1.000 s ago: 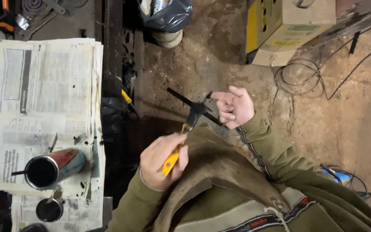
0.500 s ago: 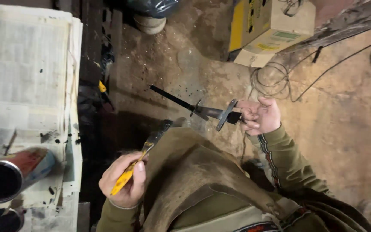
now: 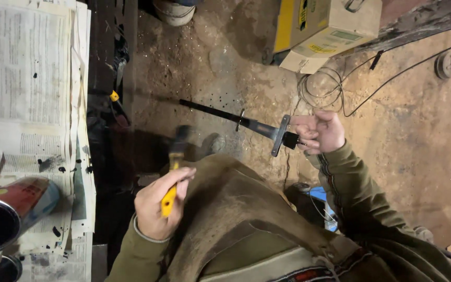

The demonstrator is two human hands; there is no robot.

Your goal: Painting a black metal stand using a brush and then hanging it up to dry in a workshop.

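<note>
Blade piece: the long dark blade piece (image 3: pixel 246 123) is held in the air above the dirt floor (image 3: pixel 408 136). Its long axis runs from upper left to lower right, the narrow tip pointing up-left, the crossbar and dark knob end at the right hand.
Right hand: the right hand (image 3: pixel 323 130) has its fingers curled and pinching the knob end.
Left hand: the left hand (image 3: pixel 158 202) has its fingers wrapped tight round the yellow handle of a hammer (image 3: pixel 174 168); the blurred head points upward, apart from the blade piece.
Open room: bare floor lies beneath and beyond the tip.
Surroundings: a table (image 3: pixel 82 156) covered with newspaper (image 3: pixel 24 78) stands to the left, with a paint can (image 3: pixel 7 210) on it; a cardboard box (image 3: pixel 322 31) and coiled wire (image 3: pixel 322 89) lie near the right hand.
</note>
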